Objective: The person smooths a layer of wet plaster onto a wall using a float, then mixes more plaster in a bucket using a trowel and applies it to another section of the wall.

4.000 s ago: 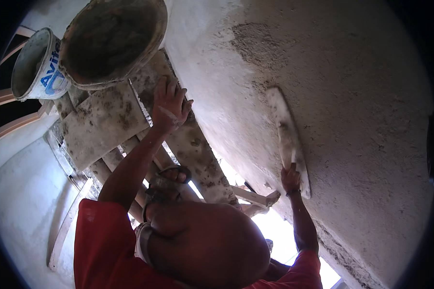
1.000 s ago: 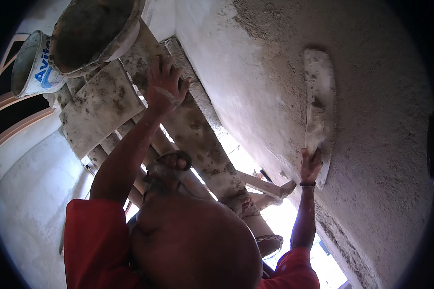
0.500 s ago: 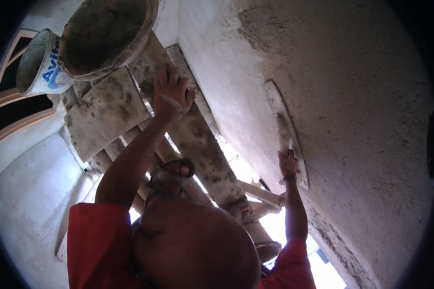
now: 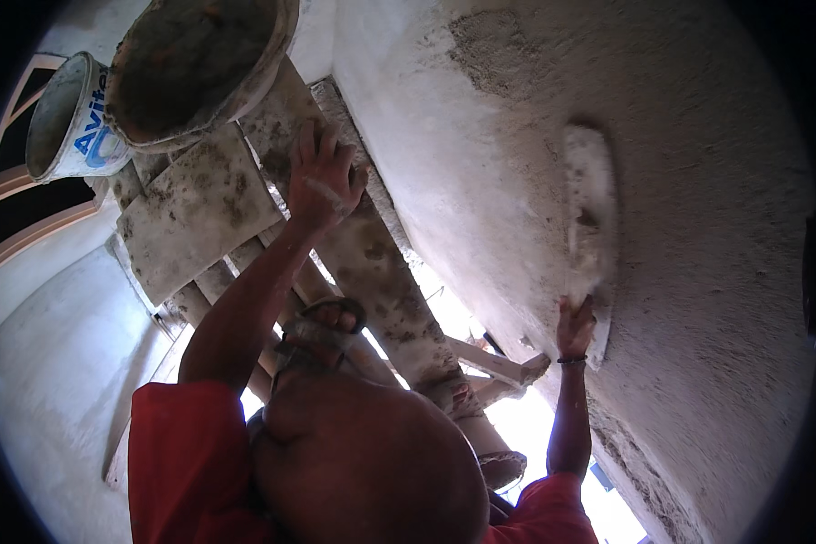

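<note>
Grey plaster wall (image 4: 698,227); right grip (image 4: 575,330) clasps long float (image 4: 589,195), left grip (image 4: 321,186) spread over planks (image 4: 376,272).

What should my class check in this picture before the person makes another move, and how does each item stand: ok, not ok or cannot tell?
1. Right hand gripping the long board: ok, fingers closed on its lower part.
2. Long board flat on the wall: cannot tell; motion blurs its edges.
3. Left hand free of tools: ok, open with fingers apart, over or on a plank.
4. Footing without gaps: not ok; bright gaps show beside the plank.
5. Wall even all over: not ok; a rough patch shows high up.
6. Enough mix in the tub: cannot tell; its inside is dark.
</note>
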`<action>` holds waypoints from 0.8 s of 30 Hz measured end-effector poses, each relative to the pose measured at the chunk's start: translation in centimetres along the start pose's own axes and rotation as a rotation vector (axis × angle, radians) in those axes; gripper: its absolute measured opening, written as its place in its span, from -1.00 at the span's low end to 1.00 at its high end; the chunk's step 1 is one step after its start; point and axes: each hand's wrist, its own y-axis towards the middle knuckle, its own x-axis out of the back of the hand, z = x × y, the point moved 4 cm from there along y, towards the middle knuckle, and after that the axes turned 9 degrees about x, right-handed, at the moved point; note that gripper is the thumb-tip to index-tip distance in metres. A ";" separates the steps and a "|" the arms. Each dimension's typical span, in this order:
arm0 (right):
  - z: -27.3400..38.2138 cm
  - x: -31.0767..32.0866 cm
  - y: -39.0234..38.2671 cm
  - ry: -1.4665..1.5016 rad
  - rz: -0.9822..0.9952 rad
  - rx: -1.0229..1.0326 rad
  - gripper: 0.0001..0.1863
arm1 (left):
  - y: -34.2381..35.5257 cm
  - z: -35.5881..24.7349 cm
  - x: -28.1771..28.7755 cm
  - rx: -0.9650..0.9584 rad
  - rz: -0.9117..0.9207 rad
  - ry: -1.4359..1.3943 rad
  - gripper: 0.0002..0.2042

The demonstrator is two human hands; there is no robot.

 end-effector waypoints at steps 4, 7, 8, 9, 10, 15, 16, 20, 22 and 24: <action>-0.6 -6.7 1.2 -0.074 0.250 0.054 -0.44 | 0.0 0.2 0.2 0.001 0.006 0.035 -0.68; 0.2 -12.7 3.1 -0.101 0.405 0.021 -0.46 | -0.1 0.3 0.2 -0.005 -0.003 0.044 -0.67; 0.5 -14.3 3.8 -0.118 0.433 0.006 -0.47 | 0.0 0.2 0.2 -0.009 -0.004 0.043 -0.67; 1.3 -16.1 4.8 -0.109 0.446 -0.003 -0.45 | -0.1 0.4 0.3 -0.004 0.001 0.050 -0.67; 2.1 -17.2 6.0 -0.107 0.455 -0.020 -0.43 | -0.1 0.4 0.2 -0.004 0.007 0.047 -0.67; 7.7 -21.7 13.7 -0.007 0.450 -0.018 -0.35 | 0.0 0.3 0.4 0.003 0.010 0.041 -0.66; 8.8 -22.1 15.2 0.019 0.445 -0.012 -0.34 | 0.0 0.2 0.6 0.007 0.017 0.028 -0.65; 12.4 -21.6 20.1 0.085 0.259 0.051 -0.37 | 0.3 -0.3 0.7 0.011 0.029 0.010 -0.64; 14.0 -20.0 21.3 0.123 0.213 0.056 -0.36 | 0.2 -0.1 0.7 0.010 0.026 0.023 -0.64; 14.5 -18.1 21.7 0.182 0.197 0.036 -0.34 | 0.0 -0.1 0.7 0.009 0.028 0.012 -0.64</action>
